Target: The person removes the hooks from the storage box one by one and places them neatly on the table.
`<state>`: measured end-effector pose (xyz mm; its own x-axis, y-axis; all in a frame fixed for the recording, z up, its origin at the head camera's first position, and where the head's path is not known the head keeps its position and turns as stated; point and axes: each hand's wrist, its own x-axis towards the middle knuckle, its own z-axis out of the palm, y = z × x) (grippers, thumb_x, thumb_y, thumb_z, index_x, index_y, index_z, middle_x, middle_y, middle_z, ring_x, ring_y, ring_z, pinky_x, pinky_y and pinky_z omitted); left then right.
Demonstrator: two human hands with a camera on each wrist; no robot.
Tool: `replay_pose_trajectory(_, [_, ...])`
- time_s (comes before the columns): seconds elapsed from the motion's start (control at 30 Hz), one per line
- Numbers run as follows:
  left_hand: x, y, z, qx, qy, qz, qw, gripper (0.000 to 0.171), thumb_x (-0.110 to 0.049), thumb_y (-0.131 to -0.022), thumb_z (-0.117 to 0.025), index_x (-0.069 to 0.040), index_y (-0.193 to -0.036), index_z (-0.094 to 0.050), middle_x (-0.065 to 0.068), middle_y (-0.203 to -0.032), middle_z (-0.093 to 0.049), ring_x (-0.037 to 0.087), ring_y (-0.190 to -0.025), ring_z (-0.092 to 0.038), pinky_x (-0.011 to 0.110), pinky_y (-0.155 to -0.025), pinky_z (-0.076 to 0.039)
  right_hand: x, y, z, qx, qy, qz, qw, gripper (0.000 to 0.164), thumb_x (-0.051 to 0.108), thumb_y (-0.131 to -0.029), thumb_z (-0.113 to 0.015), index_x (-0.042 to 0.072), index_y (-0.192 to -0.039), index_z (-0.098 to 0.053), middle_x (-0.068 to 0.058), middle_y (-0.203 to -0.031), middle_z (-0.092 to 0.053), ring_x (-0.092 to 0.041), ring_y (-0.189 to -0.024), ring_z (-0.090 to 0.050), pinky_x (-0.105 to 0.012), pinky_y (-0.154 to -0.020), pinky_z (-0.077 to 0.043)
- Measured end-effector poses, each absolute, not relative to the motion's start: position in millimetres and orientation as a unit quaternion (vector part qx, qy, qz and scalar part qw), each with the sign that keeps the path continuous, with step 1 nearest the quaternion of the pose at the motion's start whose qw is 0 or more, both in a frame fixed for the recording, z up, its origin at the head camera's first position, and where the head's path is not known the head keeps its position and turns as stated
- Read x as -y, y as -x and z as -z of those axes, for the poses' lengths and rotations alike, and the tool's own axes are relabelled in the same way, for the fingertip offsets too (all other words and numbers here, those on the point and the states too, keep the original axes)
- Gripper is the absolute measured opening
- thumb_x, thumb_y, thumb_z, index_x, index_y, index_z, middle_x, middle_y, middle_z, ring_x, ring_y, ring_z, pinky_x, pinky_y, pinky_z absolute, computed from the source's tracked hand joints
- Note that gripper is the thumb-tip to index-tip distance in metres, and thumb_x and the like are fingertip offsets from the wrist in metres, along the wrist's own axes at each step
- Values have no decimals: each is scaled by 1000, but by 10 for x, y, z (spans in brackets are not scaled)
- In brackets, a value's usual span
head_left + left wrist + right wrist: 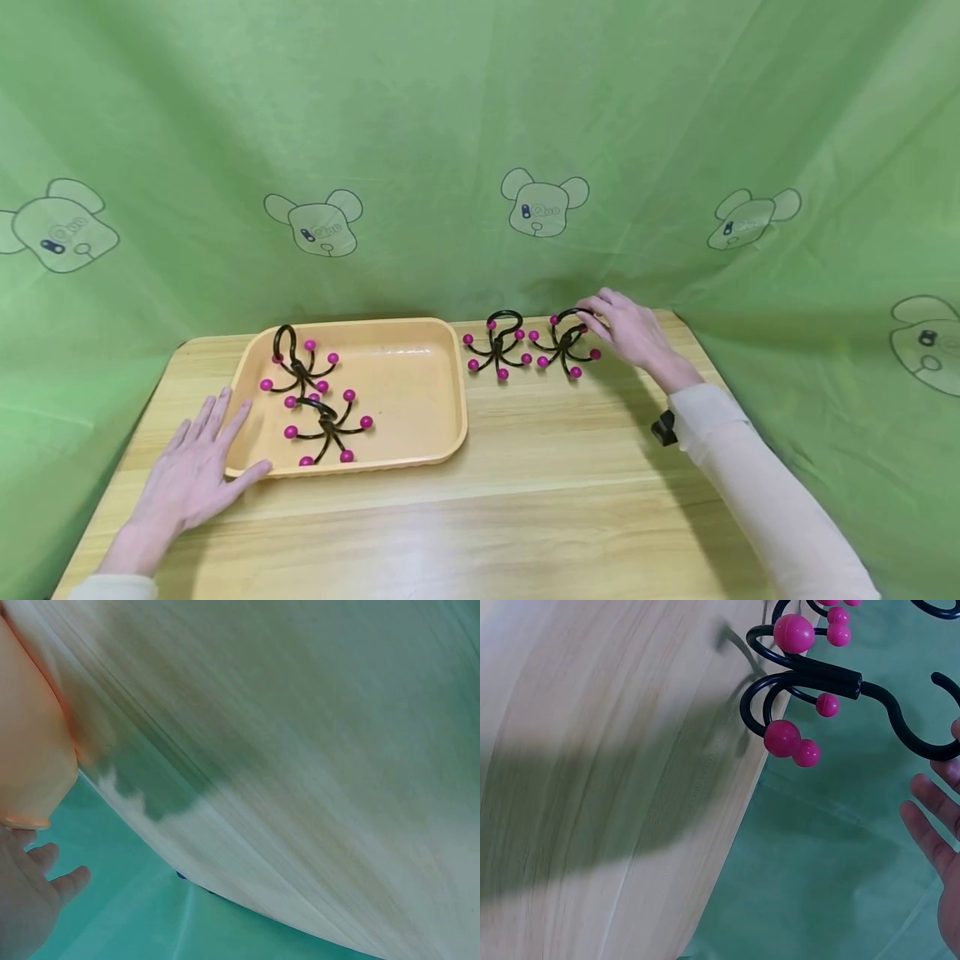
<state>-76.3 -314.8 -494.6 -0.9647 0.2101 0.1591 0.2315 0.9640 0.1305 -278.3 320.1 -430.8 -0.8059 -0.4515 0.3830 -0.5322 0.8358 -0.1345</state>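
At the right, my right hand pinches the curved hook end of a black hook hanger whose curved prongs end in pink balls. The right wrist view shows that hanger side-on, fingertips at its hook. A second, similar hanger stands just left of it on the table. My left hand lies with fingers spread against the near left corner of a pale orange tray, thumb at the front rim. Inside the tray's left half are two more such hangers, one hanger behind the other hanger.
A light wood table carries the tray and the hangers. Green cloth with bear-head prints rises behind the table and at both sides. A small black object shows at the right sleeve cuff.
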Motion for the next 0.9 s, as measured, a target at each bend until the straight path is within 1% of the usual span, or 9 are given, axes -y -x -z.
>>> replay_pose_trajectory(0.07, [3148, 764, 4947, 988, 112, 73, 71, 99, -66, -96, -60, -7, -168, -25, 20, -178, -1, 52, -160, -22, 74, -121, -29, -3198, 2804, 4309, 945, -257, -119, 166, 25, 26, -107, -63, 11, -124, -72, -11, -110, -70, -32, -87, -68, -39, -60, -55])
replay_pose_trajectory(0.2, [3144, 765, 4948, 988, 113, 74, 71, 99, -66, -96, -60, -8, -168, -25, 20, -178, -1, 52, -160, -21, 74, -121, -30, -3198, 2832, 4325, 948, -250, -116, 161, 26, 27, -107, -62, 12, -125, -72, -11, -111, -70, -31, -88, -68, -41, -61, -56])
replay_pose_trajectory(0.5, [3145, 768, 4953, 988, 113, 73, 74, 99, -66, -96, -61, -8, -168, -25, 20, -178, -2, 50, -161, -20, 74, -121, -30, -3206, 2874, 4353, 953, -233, -122, 149, 26, 26, -107, -62, 12, -127, -71, -12, -114, -70, -31, -91, -68, -44, -64, -58])
replay_pose_trajectory(0.8, [3157, 767, 4962, 988, 112, 76, 77, 98, -65, -96, -61, -7, -167, -26, 21, -178, -1, 51, -161, -21, 73, -120, -31, -3232, 2891, 4373, 956, -223, -131, 139, 28, 28, -108, -61, 14, -130, -71, -11, -114, -70, -31, -89, -68, -41, -63, -56])
replay_pose_trajectory(0.9, [3155, 768, 4962, 988, 113, 76, 76, 98, -65, -96, -61, -6, -167, -26, 20, -178, -1, 51, -161, -21, 73, -120, -31, -3233, 2891, 4364, 958, -219, -130, 134, 30, 30, -108, -61, 14, -131, -71, -11, -115, -70, -32, -91, -69, -40, -63, -55])
